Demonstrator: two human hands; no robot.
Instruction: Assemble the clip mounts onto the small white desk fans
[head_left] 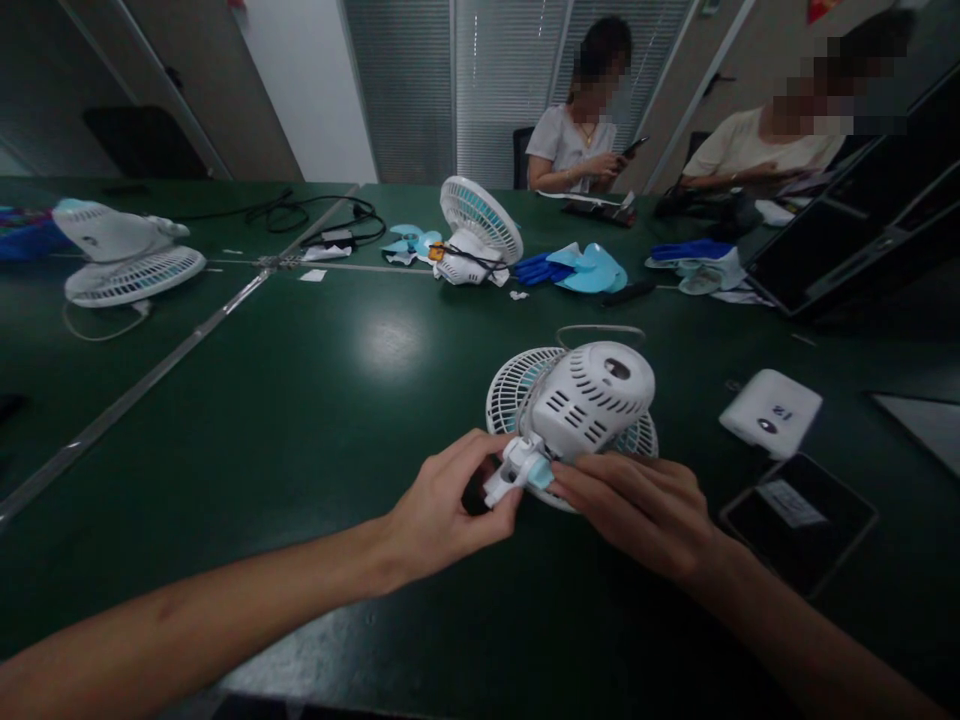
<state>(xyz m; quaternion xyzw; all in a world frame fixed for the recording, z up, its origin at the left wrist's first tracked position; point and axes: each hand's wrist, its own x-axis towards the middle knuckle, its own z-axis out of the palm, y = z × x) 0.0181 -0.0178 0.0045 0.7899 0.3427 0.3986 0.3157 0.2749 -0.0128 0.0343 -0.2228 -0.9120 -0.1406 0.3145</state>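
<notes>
A white fan (596, 395) lies face down on the green table, its grille against the surface and its vented motor housing facing up. From the housing a white bracket (514, 470) sticks out toward me. My left hand (454, 495) pinches this bracket between thumb and fingers. On the bracket's right side sits a light-blue knob (540, 472), and the fingers of my right hand (649, 510) are closed on it. The right fingertips partly cover the knob and the lower grille. A thin pale cord runs along the housing and loops behind it.
Another white fan (472, 245) stands at the back, and a third fan (127, 255) lies at the left. Light-blue fan blades (592, 268) rest near the back. A white box-shaped device (772, 412) and a dark tablet-like object (799, 520) lie right. Two people sit across the table.
</notes>
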